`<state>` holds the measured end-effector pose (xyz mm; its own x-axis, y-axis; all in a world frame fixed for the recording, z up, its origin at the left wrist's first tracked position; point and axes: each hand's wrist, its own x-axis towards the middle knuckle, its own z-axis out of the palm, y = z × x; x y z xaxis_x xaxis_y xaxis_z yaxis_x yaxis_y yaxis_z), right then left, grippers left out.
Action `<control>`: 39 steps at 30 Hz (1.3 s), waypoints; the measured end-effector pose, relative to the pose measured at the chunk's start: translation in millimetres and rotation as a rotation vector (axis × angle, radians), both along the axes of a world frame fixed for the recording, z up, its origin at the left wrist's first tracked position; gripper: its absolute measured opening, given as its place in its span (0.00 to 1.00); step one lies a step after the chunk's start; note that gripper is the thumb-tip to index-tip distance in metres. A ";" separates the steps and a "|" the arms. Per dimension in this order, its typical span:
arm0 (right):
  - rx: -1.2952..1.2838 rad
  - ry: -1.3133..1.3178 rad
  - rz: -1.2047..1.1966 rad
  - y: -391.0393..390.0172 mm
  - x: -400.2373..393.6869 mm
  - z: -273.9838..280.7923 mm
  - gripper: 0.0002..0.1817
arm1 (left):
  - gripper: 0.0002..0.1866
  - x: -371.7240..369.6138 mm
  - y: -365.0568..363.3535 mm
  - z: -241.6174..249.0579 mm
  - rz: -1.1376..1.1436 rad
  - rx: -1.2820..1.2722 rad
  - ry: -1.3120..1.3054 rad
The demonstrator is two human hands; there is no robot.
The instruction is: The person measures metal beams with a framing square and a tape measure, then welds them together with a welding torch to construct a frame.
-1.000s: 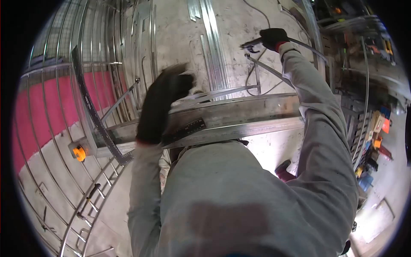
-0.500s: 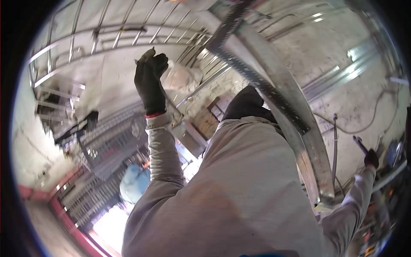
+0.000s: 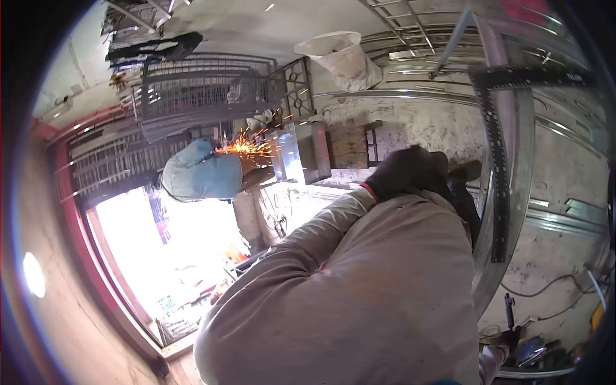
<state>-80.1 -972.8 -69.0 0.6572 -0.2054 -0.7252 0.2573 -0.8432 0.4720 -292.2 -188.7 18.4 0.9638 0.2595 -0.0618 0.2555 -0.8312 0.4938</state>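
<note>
My left hand (image 3: 401, 174), in a dark glove with a red cuff edge, is bent in front of my body above my dark trouser leg. Its fingers merge with the dark cloth there. Low at the right, my right hand (image 3: 510, 339), also gloved, is closed around a slim dark tool (image 3: 509, 310) that points upward; its exact kind is too small to make out. Between my body and the right side, a black carpenter's square (image 3: 498, 167) with white markings lies along a grey metal frame (image 3: 523, 154).
To the left, a person in light blue (image 3: 202, 172) bends near flying orange sparks (image 3: 247, 147). A white sack (image 3: 340, 58) stands by the metal tubes (image 3: 404, 96). Metal grilles (image 3: 205, 90) lean behind the person. A cable (image 3: 545, 294) crosses the floor at right.
My left hand has come down from its raised position toward my body. My view has turned, bringing the sparks and the person in blue clearly into sight. My right hand still grips the tool.
</note>
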 end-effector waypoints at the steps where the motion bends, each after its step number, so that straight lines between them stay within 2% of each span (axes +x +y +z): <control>1: 0.004 -0.026 -0.002 13.1 -2.3 4.6 0.35 | 0.09 0.5 -0.9 7.7 0.019 0.002 -0.004; 3: 0.052 -0.117 -0.028 41.8 -1.4 14.5 0.36 | 0.11 4.7 -3.7 14.5 0.011 -0.124 0.202; 4: 0.103 -0.179 -0.048 55.0 -3.5 20.7 0.37 | 0.11 -4.4 1.2 4.3 0.009 -0.140 0.188; 5: 0.255 -0.263 -0.128 67.9 2.9 26.9 0.34 | 0.13 -17.7 13.8 -10.8 0.118 -0.229 0.085; 6: 0.415 -0.472 -0.004 90.8 -9.7 35.2 0.40 | 0.16 -10.5 21.8 5.2 0.299 -0.355 0.041; 7: 0.532 -0.590 -0.054 123.1 -13.9 46.1 0.40 | 0.19 -2.5 30.8 21.4 0.481 -0.483 -0.034; 8: 0.682 -0.681 0.064 155.2 -18.7 57.7 0.36 | 0.19 3.1 45.1 22.6 0.442 -0.202 -0.191; 9: 0.760 -0.661 -0.015 208.4 -23.4 87.1 0.32 | 0.20 18.4 58.4 39.2 0.499 -0.337 -0.256; 10: 0.880 -0.649 -0.233 268.4 -32.3 119.7 0.30 | 0.22 19.1 84.3 17.9 0.448 -0.060 -0.287; 11: 0.967 -0.648 -0.275 310.2 -41.9 141.0 0.28 | 0.23 43.2 93.5 41.8 0.549 -0.318 -0.310; 12: 1.153 -0.749 -0.205 336.6 -57.2 144.8 0.26 | 0.24 67.5 102.2 66.7 0.669 -0.564 -0.354; 13: 1.198 -0.740 -0.313 357.8 -70.4 148.4 0.24 | 0.24 91.2 123.6 68.4 0.408 -0.238 -0.573; 14: 1.105 -0.762 -0.239 381.7 -81.7 159.3 0.23 | 0.23 116.4 136.1 74.6 0.465 -0.480 -0.580; 15: 1.131 -0.815 -0.269 393.5 -95.0 156.5 0.23 | 0.24 141.7 150.4 81.0 0.344 -0.320 -0.665; 16: 1.158 -0.868 -0.301 400.3 -107.9 146.8 0.23 | 0.26 172.7 175.9 69.6 0.352 -0.195 -0.648; 17: 1.195 -0.909 -0.270 394.0 -119.4 126.6 0.23 | 0.31 203.5 190.4 70.6 0.337 -0.142 -0.662; 18: 1.400 -0.981 -0.418 402.8 -133.4 114.2 0.23 | 0.32 238.1 206.7 64.3 0.331 -0.177 -0.669; 20: 1.303 -1.080 -0.313 402.0 -138.6 101.1 0.23 | 0.37 310.4 256.8 40.1 0.054 0.518 -0.887; 21: 1.093 -1.112 -0.061 403.5 -136.1 107.4 0.23 | 0.33 349.0 282.1 24.3 -0.021 0.633 -0.778; 23: 1.036 -1.180 -0.107 414.2 -132.1 115.1 0.19 | 0.26 387.2 325.9 8.1 -0.265 0.625 -0.514; 25: 1.139 -1.252 -0.409 419.3 -131.0 115.6 0.23 | 0.21 437.9 371.7 -11.0 -0.605 0.637 -0.357; 26: 1.166 -1.322 -0.445 415.0 -136.1 97.1 0.24 | 0.18 466.7 389.5 -22.4 -0.781 0.686 -0.351; 27: 1.104 -1.276 -0.470 417.4 -135.2 113.4 0.24 | 0.16 494.9 403.5 -35.7 -0.931 0.746 -0.402; 28: 1.087 -1.410 -0.224 412.6 -136.7 105.3 0.24 | 0.15 520.3 409.2 -44.9 -1.106 0.897 -0.641; 29: 1.113 -1.379 -0.274 412.3 -138.1 112.8 0.24 | 0.18 510.1 395.0 -45.0 -0.704 0.347 -0.307; 30: 1.117 -1.256 -0.385 413.8 -136.2 126.1 0.25 | 0.24 498.9 382.2 -44.1 -0.201 -0.249 -0.252; 31: 1.154 -1.297 -0.357 415.0 -134.8 133.5 0.24 | 0.36 500.0 380.3 -31.7 -0.226 -0.073 -0.211; 32: 1.148 -1.236 -0.417 414.1 -133.5 135.2 0.25 | 0.37 492.1 367.5 -17.2 -0.198 0.037 -0.147; 33: 1.126 -1.310 -0.373 417.0 -133.9 134.8 0.24 | 0.37 491.4 363.6 -9.4 -0.111 0.019 -0.113; 34: 1.110 -1.382 -0.323 417.7 -136.1 134.6 0.23 | 0.29 498.9 369.8 -3.8 0.064 -0.140 -0.091; 36: 1.154 -1.364 -0.350 415.7 -140.1 141.0 0.23 | 0.28 492.9 374.2 39.8 -0.336 0.686 -0.101; 38: 1.207 -1.366 -0.361 408.1 -149.7 146.3 0.24 | 0.28 474.4 317.8 89.4 0.248 -0.638 -0.402; 39: 1.227 -1.438 -0.271 406.5 -155.5 147.5 0.24 | 0.27 463.9 300.1 117.4 0.241 -0.719 -0.533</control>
